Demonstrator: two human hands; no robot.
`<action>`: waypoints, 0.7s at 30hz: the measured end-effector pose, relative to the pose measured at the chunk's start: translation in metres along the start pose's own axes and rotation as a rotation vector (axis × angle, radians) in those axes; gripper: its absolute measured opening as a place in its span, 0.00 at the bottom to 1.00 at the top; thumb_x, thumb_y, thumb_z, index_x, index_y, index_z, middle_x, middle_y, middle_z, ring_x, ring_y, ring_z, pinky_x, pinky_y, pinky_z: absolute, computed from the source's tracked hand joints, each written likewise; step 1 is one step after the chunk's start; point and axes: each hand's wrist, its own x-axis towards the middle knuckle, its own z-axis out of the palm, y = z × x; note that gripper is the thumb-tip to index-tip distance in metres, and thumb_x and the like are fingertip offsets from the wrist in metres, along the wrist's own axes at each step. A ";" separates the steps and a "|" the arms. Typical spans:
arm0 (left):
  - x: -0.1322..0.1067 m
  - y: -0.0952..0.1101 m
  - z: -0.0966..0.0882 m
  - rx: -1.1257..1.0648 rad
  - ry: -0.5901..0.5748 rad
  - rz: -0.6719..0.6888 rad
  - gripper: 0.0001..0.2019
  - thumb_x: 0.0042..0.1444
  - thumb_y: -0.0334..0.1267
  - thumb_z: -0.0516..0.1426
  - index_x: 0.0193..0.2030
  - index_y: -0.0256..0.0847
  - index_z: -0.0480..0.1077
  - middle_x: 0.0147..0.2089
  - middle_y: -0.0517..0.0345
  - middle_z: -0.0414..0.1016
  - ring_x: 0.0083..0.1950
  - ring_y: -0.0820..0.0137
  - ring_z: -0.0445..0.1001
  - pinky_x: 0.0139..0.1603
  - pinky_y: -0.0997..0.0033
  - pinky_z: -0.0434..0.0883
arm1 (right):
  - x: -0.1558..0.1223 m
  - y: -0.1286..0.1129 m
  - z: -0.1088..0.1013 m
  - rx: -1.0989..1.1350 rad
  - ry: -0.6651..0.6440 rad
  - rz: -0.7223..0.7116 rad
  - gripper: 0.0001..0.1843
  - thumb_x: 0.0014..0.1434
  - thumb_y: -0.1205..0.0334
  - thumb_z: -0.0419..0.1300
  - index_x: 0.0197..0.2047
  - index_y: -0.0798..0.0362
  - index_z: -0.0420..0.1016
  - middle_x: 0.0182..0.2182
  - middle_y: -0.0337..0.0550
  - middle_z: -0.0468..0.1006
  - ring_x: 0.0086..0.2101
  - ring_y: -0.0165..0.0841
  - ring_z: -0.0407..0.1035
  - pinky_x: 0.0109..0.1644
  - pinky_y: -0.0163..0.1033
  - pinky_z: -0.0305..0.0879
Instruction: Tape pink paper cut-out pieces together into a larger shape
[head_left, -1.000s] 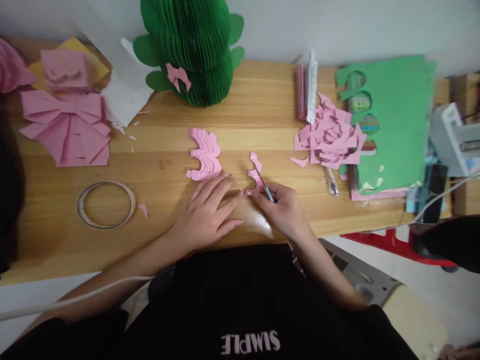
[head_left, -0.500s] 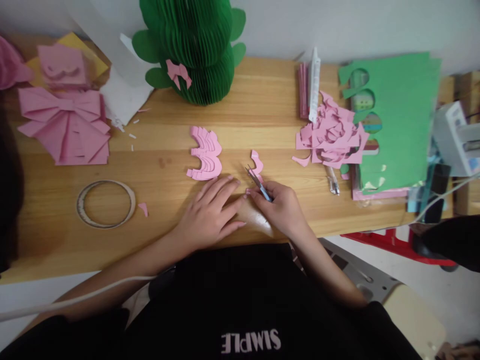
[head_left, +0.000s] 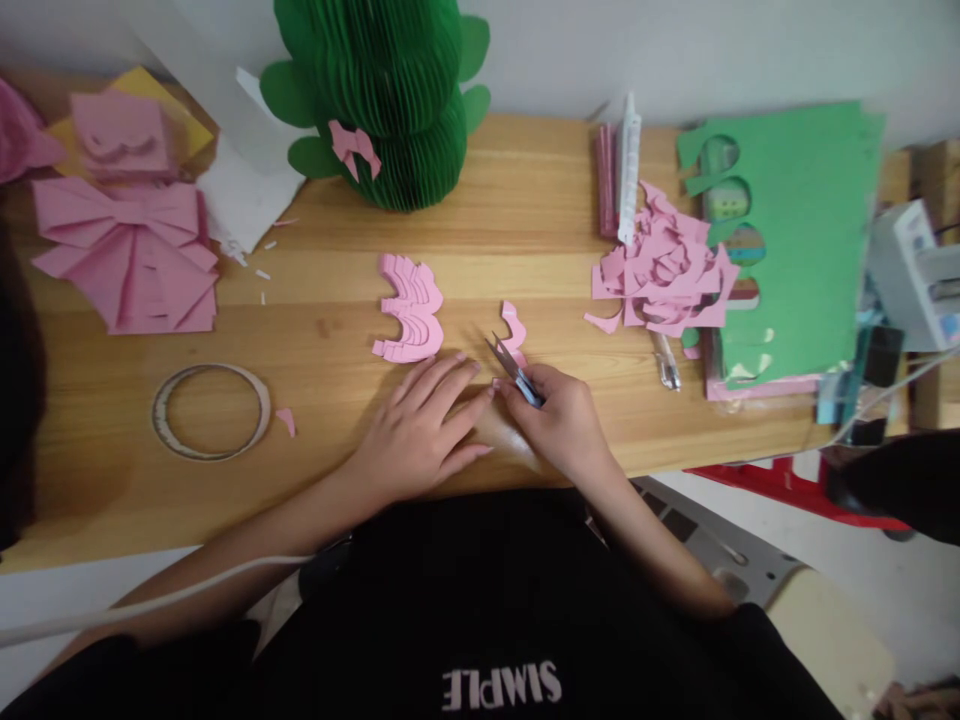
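Head view, looking down on a light wooden desk.

Right hand: grip clamped on small blue-handled metal scissors. The handle is tucked in the fingers and the blades point up and left, away from the body. The blade tips look slightly parted. The tips lie at the lower edge of a curved pink paper cutout, which lies flat on the desk just beyond the right hand. Whether the blades touch the paper I cannot tell.

Left hand: grip apart, holding nothing. The palm is down on the desk and the fingers are stretched out to the right. Their tips are just beside the right hand's fingertips, near the lower end of the cutout.

Around them:
- A fanned stack of pink scalloped paper pieces lies just beyond the left hand, not touching it.
- A loose heap of pink paper scraps sits to the right, well apart from the hands, with a clear pen-like object below it.
- Green paper sheets with cut-out holes lie at the right end of the desk.
- A green honeycomb paper cactus stands at the far edge, with a small pink paper bow on its front.
- A flat ring of tape lies to the left, with a tiny pink scrap beside it.
- Folded pink paper bows are stacked at the far left.
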 end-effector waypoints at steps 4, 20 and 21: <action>0.001 0.001 0.000 0.023 -0.018 -0.006 0.25 0.65 0.50 0.52 0.60 0.31 0.69 0.61 0.36 0.71 0.64 0.48 0.66 0.62 0.48 0.66 | 0.000 0.000 0.000 -0.014 -0.002 -0.001 0.10 0.57 0.59 0.59 0.26 0.53 0.72 0.21 0.39 0.75 0.24 0.32 0.67 0.30 0.35 0.58; 0.002 0.005 0.001 0.090 -0.034 -0.004 0.24 0.64 0.50 0.54 0.57 0.31 0.71 0.60 0.37 0.72 0.64 0.48 0.67 0.63 0.49 0.65 | 0.005 -0.004 -0.003 -0.030 -0.001 0.119 0.07 0.53 0.59 0.62 0.29 0.53 0.73 0.25 0.43 0.79 0.27 0.36 0.73 0.31 0.37 0.62; 0.002 0.005 0.000 0.082 -0.035 -0.011 0.24 0.64 0.50 0.54 0.57 0.32 0.72 0.60 0.37 0.72 0.64 0.48 0.67 0.63 0.49 0.65 | 0.006 -0.003 -0.003 -0.016 -0.002 0.119 0.06 0.53 0.59 0.62 0.29 0.53 0.73 0.25 0.43 0.79 0.27 0.37 0.73 0.32 0.38 0.63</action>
